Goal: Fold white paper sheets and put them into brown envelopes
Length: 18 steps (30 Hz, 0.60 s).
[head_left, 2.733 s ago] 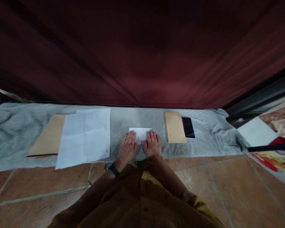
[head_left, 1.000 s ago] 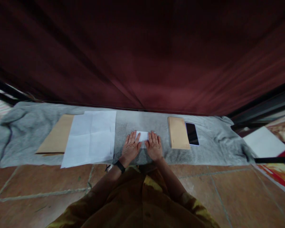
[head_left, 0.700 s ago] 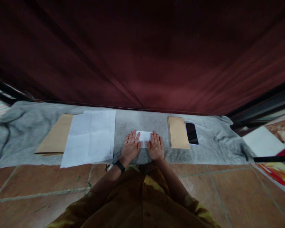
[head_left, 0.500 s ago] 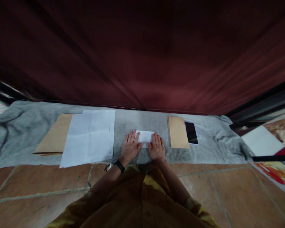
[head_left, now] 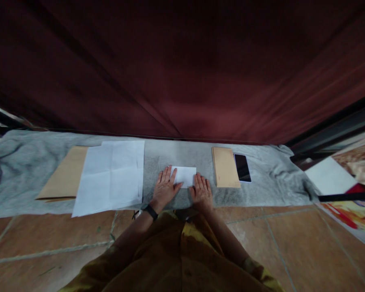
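Observation:
A small folded white paper [head_left: 185, 177] lies on the grey cloth in front of me. My left hand [head_left: 164, 187] rests flat on its left side, fingers spread and thumb across the lower part. At the paper's right edge lies my right hand [head_left: 202, 193], palm down with fingers stretched out. Neither hand grips anything. Left of my hands, several large white sheets [head_left: 112, 174] overlap a stack of brown envelopes [head_left: 65, 174]. On the right lie smaller brown envelopes [head_left: 226, 167], with a dark-screened phone [head_left: 242, 168] beside them.
The grey cloth [head_left: 264, 178] covers a long narrow surface. Behind it hangs a dark red curtain [head_left: 182, 89]. Tiled floor [head_left: 288, 239] shows along the near edge. At far right are a dark bar [head_left: 346, 197] and a colourful printed sheet [head_left: 357, 219].
My right hand has slid slightly down and off the small paper to its right edge, uncovering more of it. My left hand still lies on the paper. The view has shifted a little.

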Tool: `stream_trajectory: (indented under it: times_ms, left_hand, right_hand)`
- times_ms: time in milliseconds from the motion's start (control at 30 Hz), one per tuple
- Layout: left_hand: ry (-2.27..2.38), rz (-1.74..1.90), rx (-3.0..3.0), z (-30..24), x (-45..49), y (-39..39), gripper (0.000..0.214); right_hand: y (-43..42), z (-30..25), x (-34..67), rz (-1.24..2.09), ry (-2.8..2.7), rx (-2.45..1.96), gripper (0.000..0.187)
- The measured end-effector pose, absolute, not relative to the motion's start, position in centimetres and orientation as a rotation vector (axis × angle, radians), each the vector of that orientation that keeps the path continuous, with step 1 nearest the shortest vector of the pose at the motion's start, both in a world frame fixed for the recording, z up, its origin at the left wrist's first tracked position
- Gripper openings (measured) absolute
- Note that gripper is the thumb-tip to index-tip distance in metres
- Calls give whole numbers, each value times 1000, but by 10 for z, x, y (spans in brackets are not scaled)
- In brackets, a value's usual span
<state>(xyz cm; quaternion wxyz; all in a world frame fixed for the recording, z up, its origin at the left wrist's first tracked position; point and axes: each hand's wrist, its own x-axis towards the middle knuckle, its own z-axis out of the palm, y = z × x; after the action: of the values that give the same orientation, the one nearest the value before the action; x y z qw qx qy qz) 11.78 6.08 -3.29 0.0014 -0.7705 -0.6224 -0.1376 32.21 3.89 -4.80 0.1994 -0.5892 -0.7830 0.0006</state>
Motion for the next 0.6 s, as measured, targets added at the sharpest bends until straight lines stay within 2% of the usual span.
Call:
stream_trajectory:
  times_ms: [600]
  left_hand:
    - [-1952, -417, -2433, -29, 119, 62, 72]
  right_hand:
    - [-3, -38, 344, 163, -2279, -1444, 47]
